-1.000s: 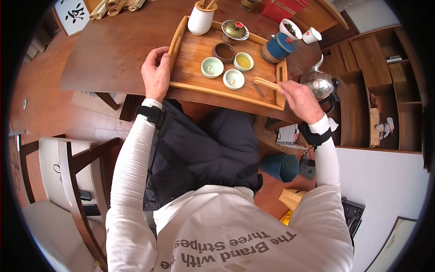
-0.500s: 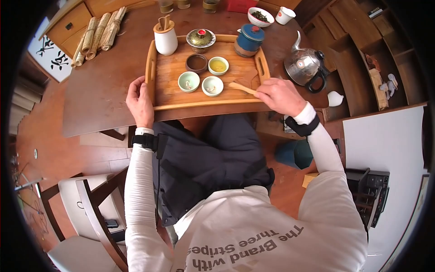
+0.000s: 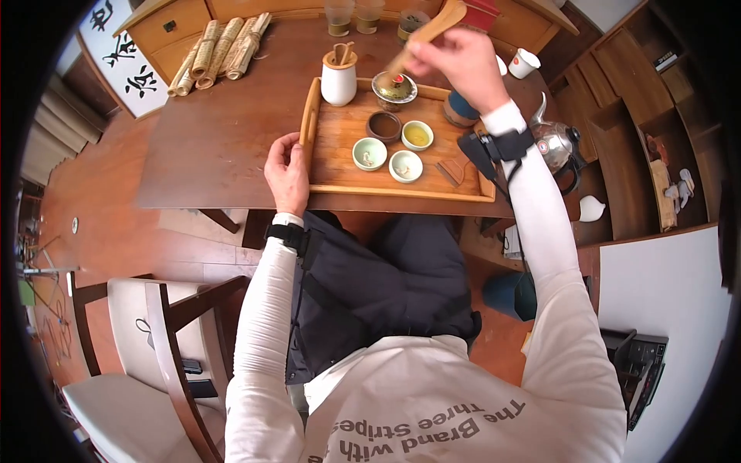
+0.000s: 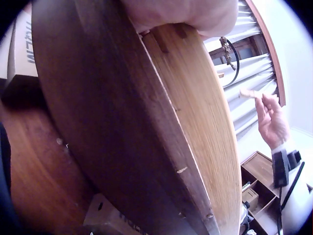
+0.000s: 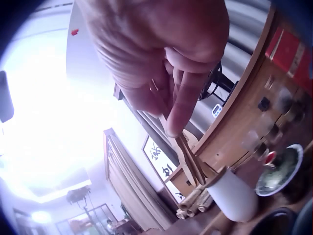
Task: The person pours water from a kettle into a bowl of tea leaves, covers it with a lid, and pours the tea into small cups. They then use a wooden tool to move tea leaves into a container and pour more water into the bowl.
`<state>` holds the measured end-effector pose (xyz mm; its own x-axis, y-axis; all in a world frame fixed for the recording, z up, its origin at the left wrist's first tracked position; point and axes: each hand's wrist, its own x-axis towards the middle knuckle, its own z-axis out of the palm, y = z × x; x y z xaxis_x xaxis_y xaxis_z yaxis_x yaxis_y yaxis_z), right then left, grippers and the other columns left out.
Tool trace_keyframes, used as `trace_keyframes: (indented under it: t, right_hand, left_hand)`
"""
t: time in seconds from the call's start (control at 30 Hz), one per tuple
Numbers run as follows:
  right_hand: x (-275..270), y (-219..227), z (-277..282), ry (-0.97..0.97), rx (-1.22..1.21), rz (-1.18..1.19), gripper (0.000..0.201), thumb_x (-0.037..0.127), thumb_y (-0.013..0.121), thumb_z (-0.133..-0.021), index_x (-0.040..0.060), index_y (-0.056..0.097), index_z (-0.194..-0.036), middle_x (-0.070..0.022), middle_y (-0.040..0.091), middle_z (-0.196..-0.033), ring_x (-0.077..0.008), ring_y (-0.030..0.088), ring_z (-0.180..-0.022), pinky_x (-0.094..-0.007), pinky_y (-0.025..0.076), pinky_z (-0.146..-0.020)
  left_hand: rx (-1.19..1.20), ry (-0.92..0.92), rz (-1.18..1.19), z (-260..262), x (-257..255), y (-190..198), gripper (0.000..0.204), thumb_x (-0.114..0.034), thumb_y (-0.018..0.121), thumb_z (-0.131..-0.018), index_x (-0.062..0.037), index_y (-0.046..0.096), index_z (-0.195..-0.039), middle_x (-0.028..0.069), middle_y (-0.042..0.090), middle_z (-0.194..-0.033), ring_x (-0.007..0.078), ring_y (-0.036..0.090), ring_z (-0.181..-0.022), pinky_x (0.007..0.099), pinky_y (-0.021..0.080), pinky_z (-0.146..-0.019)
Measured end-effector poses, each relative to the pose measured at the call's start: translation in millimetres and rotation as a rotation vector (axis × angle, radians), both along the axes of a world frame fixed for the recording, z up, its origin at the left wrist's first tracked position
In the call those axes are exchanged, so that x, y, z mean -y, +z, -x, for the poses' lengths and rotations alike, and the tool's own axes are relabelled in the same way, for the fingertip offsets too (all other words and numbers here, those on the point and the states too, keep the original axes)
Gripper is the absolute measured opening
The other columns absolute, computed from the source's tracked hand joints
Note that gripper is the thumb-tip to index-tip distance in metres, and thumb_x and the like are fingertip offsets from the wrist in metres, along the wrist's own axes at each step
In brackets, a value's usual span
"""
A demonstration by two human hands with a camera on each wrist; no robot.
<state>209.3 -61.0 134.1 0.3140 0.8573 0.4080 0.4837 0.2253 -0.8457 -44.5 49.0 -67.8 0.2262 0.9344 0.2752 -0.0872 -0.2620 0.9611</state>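
Observation:
My right hand is raised over the back right of the wooden tray, pinching light wooden tongs. In the right wrist view the tongs point down beside the white holder with its wooden rim. My left hand grips the tray's left side; in the left wrist view the hand covers part of the rim. On the tray stand the white holder with tools, a lidded bowl, a dark cup, two pale cups and a cup of yellow liquid.
A blue pot is partly hidden by my right arm. A steel kettle stands right of the tray. Rolled bamboo mats lie back left, glasses at the back. A flat brown piece lies front right on the tray.
My right hand has left the tray's right side and moved up and left with the tongs, toward the white holder. My left hand has stayed at the tray's left side.

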Motion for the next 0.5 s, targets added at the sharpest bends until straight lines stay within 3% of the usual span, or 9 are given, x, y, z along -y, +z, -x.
trace_keyframes:
  t: [0.07,0.2,0.27,0.37,0.47,0.5]
  right_hand:
    - [-37,4,9,0.065,-0.113,-0.136,0.024,0.014,0.074,-0.093,-0.0066,0.073,-0.105,-0.0110,0.077,-0.089,-0.0135,0.074,-0.079,-0.0251,0.058,-0.069]
    - [-86,0,17,-0.030,0.245,-0.056,0.033,0.032,0.077,-0.085,0.0000,0.078,-0.095,-0.0124,0.078,-0.087,-0.0169,0.075,-0.077,-0.0298,0.059,-0.076]
    - [-93,1,17,-0.114,0.408,0.057,0.032,0.026,0.078,-0.089,-0.0009,0.076,-0.106,-0.0102,0.078,-0.095,-0.0135,0.073,-0.080,-0.0271,0.058,-0.072]
    - [-105,-3,16,-0.169,0.617,0.085,0.035,0.030,0.079,-0.085,0.0006,0.077,-0.104,-0.0124,0.077,-0.094,-0.0160,0.074,-0.081,-0.0296,0.058,-0.076]
    - [-108,-15,6,-0.097,0.560,0.152,0.035,0.029,0.079,-0.084,0.0010,0.077,-0.106,-0.0140,0.077,-0.095,-0.0186,0.074,-0.085,-0.0306,0.057,-0.078]
    - [-111,-16,4,-0.084,0.564,0.208,0.038,0.030,0.081,-0.084,0.0007,0.076,-0.108,-0.0113,0.077,-0.092,-0.0157,0.072,-0.084,-0.0293,0.056,-0.078]
  left_hand:
    - [-0.016,0.015,0.006,-1,0,1,0.017,-0.008,0.061,-0.096,0.0012,0.070,-0.109,0.0015,0.066,-0.087,0.0081,0.057,-0.078,0.0256,0.050,-0.072]
    - [-0.024,0.027,-0.015,-1,1,2,0.018,-0.008,0.061,-0.095,0.0016,0.070,-0.108,0.0024,0.066,-0.087,0.0094,0.058,-0.078,0.0269,0.050,-0.073]
    - [-0.025,0.036,-0.016,-2,3,5,0.018,-0.009,0.061,-0.095,0.0018,0.070,-0.108,0.0026,0.066,-0.087,0.0099,0.058,-0.078,0.0275,0.050,-0.073]
    - [-0.022,0.025,0.002,1,3,11,0.020,-0.008,0.060,-0.094,0.0024,0.069,-0.108,0.0034,0.067,-0.089,0.0104,0.058,-0.078,0.0273,0.051,-0.074]
    - [-0.003,0.031,0.006,-2,3,5,0.020,-0.008,0.060,-0.094,0.0024,0.069,-0.109,0.0038,0.067,-0.090,0.0105,0.059,-0.080,0.0273,0.051,-0.074]
    - [-0.009,0.026,0.013,-1,3,5,0.021,-0.008,0.060,-0.094,0.0024,0.069,-0.109,0.0042,0.067,-0.092,0.0106,0.059,-0.082,0.0273,0.051,-0.075]
